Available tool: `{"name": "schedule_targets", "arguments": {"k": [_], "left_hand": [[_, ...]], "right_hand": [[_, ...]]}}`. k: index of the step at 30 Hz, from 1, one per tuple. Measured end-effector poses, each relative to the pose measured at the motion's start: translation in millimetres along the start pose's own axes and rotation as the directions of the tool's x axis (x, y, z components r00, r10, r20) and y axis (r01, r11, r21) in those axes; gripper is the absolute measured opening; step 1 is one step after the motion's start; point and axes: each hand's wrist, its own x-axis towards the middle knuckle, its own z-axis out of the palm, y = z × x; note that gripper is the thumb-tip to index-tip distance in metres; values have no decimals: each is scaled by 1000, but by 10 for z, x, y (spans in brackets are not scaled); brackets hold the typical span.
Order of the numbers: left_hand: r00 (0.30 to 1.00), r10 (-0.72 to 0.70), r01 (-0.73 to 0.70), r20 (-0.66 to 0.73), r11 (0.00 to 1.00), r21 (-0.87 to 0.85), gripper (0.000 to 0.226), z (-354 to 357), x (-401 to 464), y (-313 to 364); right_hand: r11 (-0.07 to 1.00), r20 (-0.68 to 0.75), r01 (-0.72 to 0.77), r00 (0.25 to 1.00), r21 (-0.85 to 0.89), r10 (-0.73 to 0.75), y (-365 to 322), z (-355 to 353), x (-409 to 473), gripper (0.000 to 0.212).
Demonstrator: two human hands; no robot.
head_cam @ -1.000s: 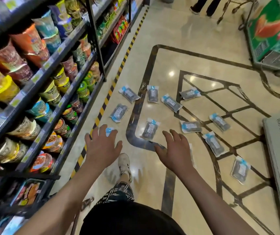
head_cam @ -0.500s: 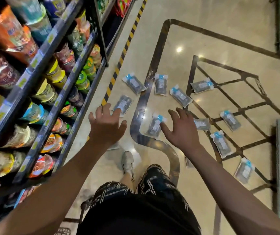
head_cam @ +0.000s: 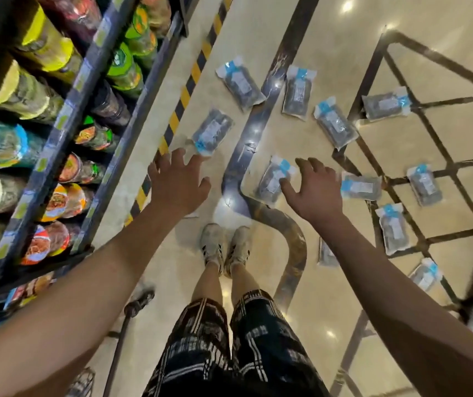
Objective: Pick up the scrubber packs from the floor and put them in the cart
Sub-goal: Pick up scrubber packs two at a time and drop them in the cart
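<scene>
Bare hands [head_cam: 179,186] [head_cam: 314,190] outstretched, fingers spread

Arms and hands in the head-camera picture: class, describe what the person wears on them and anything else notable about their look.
Both arms are bare from as far up as the picture shows to the fingertips: no sleeves, gloves, watch, rings or bands show on the left hand or the right hand. Lower down, dark patterned shorts and pale shoes are worn.

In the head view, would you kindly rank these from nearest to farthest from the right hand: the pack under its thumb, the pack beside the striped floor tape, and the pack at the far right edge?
From the right hand:
1. Pack under its thumb, just left of the hand.
2. Pack beside the striped floor tape, up and left, near the left hand.
3. Pack at the far right edge, low right.
</scene>
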Motion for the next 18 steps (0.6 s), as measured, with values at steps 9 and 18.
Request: {"name": "schedule_targets", "arguments": {"k": [9, 18], "left_hand": [[981, -117, 152, 155, 959, -239, 57, 1886, 1219, -275], [839, -382, 527, 386, 747, -405, 66, 4304, 2119, -1104]], "right_hand": [[994, 274, -90, 959, 65, 69, 375, 2021, 917, 58], [878, 380, -446, 853, 174, 358, 1224, 4313, 1585, 60]]}}
